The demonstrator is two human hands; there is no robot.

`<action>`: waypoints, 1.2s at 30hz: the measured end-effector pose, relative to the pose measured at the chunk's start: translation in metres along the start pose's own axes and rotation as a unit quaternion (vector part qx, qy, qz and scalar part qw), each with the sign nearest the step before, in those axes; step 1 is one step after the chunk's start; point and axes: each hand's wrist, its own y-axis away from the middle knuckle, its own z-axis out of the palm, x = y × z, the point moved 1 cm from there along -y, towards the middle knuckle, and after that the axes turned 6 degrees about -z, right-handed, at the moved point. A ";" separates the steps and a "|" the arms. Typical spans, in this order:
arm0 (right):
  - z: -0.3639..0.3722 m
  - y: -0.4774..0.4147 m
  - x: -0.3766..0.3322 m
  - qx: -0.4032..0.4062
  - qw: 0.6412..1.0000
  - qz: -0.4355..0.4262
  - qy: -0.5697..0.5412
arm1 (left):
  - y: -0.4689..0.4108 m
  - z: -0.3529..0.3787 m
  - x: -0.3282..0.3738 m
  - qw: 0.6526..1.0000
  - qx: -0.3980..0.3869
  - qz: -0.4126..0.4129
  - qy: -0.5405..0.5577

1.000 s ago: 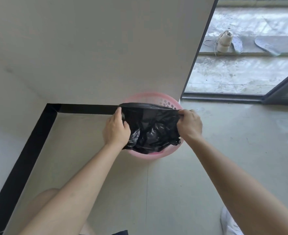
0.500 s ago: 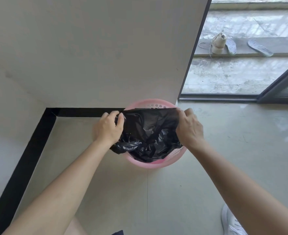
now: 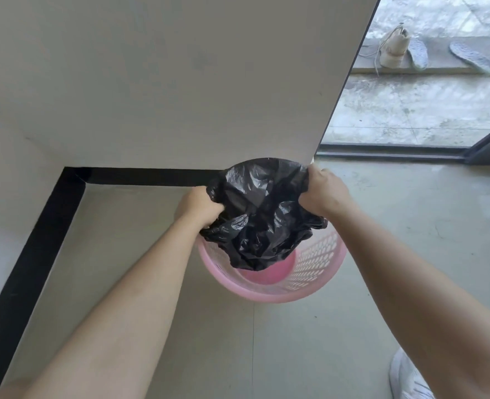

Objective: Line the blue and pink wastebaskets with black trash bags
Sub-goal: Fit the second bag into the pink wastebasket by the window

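1. Head view: left hand [image 3: 199, 207] and right hand [image 3: 323, 191] each clench an edge of the black trash bag [image 3: 259, 214], stretched between them.
2. Bag sags into the pink wastebasket [image 3: 318, 266], standing on the floor [image 3: 382, 240] at the wall corner.

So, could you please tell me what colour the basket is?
Pink, with a perforated wall; the head view shows it best.
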 end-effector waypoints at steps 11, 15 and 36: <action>-0.023 0.056 0.041 0.044 0.904 0.194 -0.379 | 0.021 -0.014 -0.012 0.953 -0.035 -0.070 0.293; -0.009 0.098 0.034 0.099 0.876 0.268 -0.388 | 0.053 -0.015 -0.023 0.905 -0.044 0.003 0.423; 0.014 0.107 -0.031 0.179 0.922 0.229 -0.256 | 0.119 0.022 -0.055 0.809 0.081 -0.147 0.564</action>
